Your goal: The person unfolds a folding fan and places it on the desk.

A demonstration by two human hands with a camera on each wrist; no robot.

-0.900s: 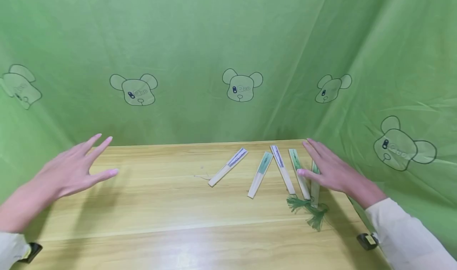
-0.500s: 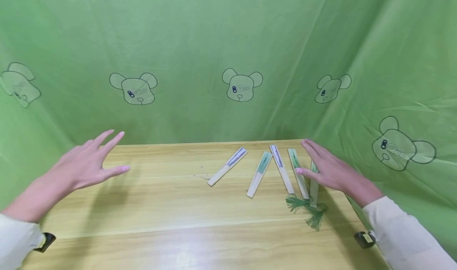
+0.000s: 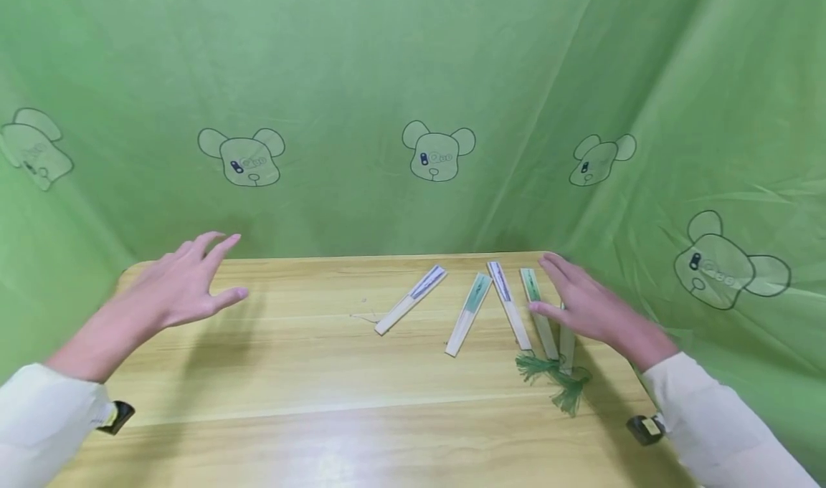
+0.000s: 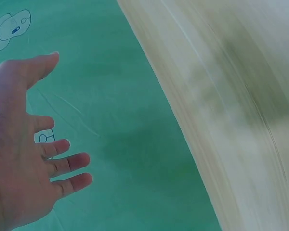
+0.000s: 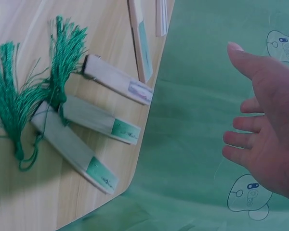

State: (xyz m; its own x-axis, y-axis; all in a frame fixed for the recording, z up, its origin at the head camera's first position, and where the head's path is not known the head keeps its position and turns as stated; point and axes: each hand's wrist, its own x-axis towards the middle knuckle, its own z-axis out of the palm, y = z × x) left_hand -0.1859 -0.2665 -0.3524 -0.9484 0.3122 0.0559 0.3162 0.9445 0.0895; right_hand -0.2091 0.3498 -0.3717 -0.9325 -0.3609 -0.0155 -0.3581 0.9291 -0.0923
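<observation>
Several folded fans lie on the wooden table: a purple-topped fan point(image 3: 411, 299) farthest left, a green-topped fan point(image 3: 467, 314), a second purple-topped fan point(image 3: 509, 306), and a second green-topped fan point(image 3: 539, 313). The rightmost fan point(image 3: 567, 341) is partly hidden by my right hand point(image 3: 584, 302), which hovers above it, fingers extended and holding nothing. Green tassels point(image 5: 12, 96) trail from the two rightmost fans. Over the table's left part hangs my left hand point(image 3: 187, 280), its fingers spread and nothing in them; the left wrist view shows its palm point(image 4: 14, 159).
A light wooden table point(image 3: 290, 373) fills the lower part of the head view. Green cloth point(image 3: 335, 101) printed with bear heads stands behind it and along both sides. Dark devices point(image 3: 116, 418) are strapped at both wrists.
My left hand has moved to the right and slightly upward in the head view. The right hand has shifted a little to the left. The fans have stayed where they were.
</observation>
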